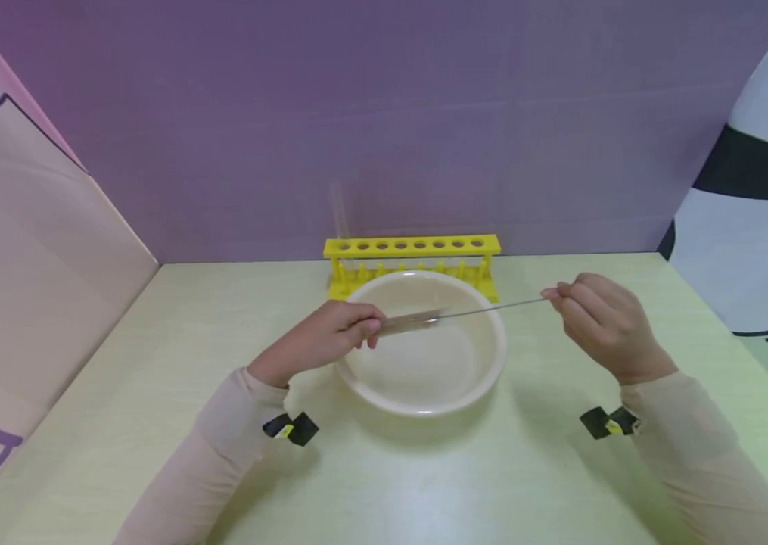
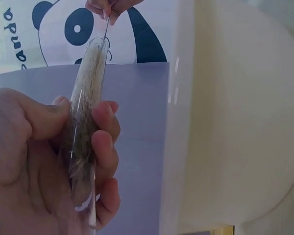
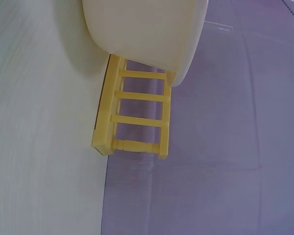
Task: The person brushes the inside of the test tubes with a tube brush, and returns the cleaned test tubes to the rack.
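Observation:
My left hand [image 1: 318, 337] grips a clear glass test tube [image 1: 412, 323], thumb on one side and fingertips on the other. Inside the tube sits a test tube brush [image 2: 89, 81] with pale bristles toward the mouth and darker-looking ones deeper in. Its thin wire handle runs out of the mouth to the right, where my right hand [image 1: 604, 322] pinches the end. The tube lies almost level above a cream plastic basin [image 1: 424, 378], its mouth tilted slightly up to the right. In the right wrist view the hand itself does not show.
Behind the basin stands a yellow test tube rack [image 1: 392, 247], its base partly hidden by the basin. Another clear test tube [image 1: 339, 212] stands upright in the rack's left end. A purple backdrop [image 1: 384, 129] rises along the far edge of the pale table [image 1: 397, 484].

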`<state>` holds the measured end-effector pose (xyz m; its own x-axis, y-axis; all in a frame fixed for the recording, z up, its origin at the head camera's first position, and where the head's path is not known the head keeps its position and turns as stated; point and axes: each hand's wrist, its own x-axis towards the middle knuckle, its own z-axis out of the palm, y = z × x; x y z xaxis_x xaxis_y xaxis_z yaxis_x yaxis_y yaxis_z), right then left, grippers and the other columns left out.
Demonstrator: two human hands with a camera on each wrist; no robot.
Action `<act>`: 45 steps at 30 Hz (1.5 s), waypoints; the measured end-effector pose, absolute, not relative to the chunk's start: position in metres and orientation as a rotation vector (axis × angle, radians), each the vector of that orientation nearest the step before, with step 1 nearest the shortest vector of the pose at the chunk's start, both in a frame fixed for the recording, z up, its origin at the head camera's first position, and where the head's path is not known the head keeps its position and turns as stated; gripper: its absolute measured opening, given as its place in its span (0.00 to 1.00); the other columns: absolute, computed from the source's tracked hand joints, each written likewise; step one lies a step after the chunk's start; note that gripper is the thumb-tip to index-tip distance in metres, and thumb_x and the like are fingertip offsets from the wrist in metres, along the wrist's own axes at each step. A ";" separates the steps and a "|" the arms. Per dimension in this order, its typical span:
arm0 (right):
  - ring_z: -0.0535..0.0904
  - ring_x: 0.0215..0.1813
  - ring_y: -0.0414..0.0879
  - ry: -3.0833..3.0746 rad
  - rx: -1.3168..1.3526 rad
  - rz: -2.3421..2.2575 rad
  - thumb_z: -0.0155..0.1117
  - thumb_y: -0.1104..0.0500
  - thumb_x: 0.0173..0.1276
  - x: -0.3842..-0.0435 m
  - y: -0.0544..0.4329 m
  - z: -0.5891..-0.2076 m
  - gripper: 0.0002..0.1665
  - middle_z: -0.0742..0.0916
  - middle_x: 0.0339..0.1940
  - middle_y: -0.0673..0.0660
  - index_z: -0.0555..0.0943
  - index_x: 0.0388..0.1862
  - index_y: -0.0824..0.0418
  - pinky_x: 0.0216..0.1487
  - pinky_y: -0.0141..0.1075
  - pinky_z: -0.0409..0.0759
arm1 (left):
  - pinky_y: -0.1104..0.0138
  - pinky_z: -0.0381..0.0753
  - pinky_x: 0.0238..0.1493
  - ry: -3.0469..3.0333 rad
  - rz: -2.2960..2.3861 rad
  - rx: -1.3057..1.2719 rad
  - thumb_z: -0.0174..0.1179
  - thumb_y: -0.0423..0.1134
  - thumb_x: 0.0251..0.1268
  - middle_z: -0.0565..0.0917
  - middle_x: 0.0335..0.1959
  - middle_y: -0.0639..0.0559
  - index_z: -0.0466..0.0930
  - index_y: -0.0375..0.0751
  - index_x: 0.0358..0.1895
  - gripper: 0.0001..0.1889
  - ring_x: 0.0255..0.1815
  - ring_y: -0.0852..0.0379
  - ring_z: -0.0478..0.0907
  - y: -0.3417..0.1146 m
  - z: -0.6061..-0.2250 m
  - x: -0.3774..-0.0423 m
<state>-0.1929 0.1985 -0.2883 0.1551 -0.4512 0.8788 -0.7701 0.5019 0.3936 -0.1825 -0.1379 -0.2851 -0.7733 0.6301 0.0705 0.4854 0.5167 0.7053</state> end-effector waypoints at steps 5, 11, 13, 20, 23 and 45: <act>0.67 0.18 0.54 -1.476 1.116 0.323 0.52 0.68 0.70 -0.195 0.201 -0.290 0.17 0.77 0.18 0.63 0.71 0.20 0.72 0.16 0.42 0.67 | 0.66 0.73 0.33 2.549 1.087 0.948 0.46 0.36 0.74 0.79 0.27 0.50 0.78 0.36 0.44 0.11 0.30 0.52 0.73 -0.142 -0.286 -0.183; 0.67 0.18 0.55 -1.473 1.119 0.333 0.52 0.68 0.70 -0.195 0.203 -0.291 0.17 0.77 0.18 0.63 0.71 0.20 0.72 0.16 0.43 0.67 | 0.66 0.72 0.33 2.526 1.093 0.932 0.46 0.35 0.74 0.80 0.29 0.45 0.78 0.35 0.43 0.11 0.30 0.51 0.72 -0.147 -0.286 -0.183; 0.67 0.18 0.55 -1.476 1.117 0.328 0.52 0.68 0.70 -0.195 0.204 -0.290 0.17 0.77 0.18 0.63 0.71 0.19 0.72 0.16 0.43 0.67 | 0.66 0.72 0.33 2.525 1.090 0.929 0.46 0.35 0.74 0.80 0.29 0.46 0.78 0.35 0.43 0.11 0.30 0.52 0.72 -0.148 -0.285 -0.183; 0.66 0.18 0.55 -1.478 1.110 0.318 0.51 0.68 0.71 -0.194 0.206 -0.289 0.18 0.77 0.18 0.63 0.69 0.18 0.72 0.16 0.43 0.66 | 0.67 0.70 0.29 2.520 1.076 0.915 0.46 0.36 0.74 0.78 0.28 0.49 0.78 0.37 0.43 0.11 0.28 0.53 0.71 -0.154 -0.285 -0.185; 0.66 0.18 0.55 -1.480 1.111 0.315 0.51 0.69 0.71 -0.193 0.207 -0.289 0.18 0.77 0.18 0.63 0.69 0.18 0.72 0.16 0.43 0.66 | 0.67 0.70 0.29 2.526 1.064 0.913 0.46 0.36 0.74 0.78 0.27 0.50 0.78 0.37 0.43 0.11 0.28 0.53 0.71 -0.156 -0.285 -0.186; 0.64 0.17 0.52 -1.510 1.106 0.357 0.52 0.66 0.71 -0.190 0.219 -0.291 0.19 0.75 0.16 0.62 0.69 0.18 0.71 0.15 0.41 0.64 | 0.63 0.77 0.36 2.519 1.048 0.891 0.46 0.35 0.74 0.80 0.30 0.52 0.79 0.37 0.46 0.11 0.34 0.53 0.76 -0.174 -0.287 -0.189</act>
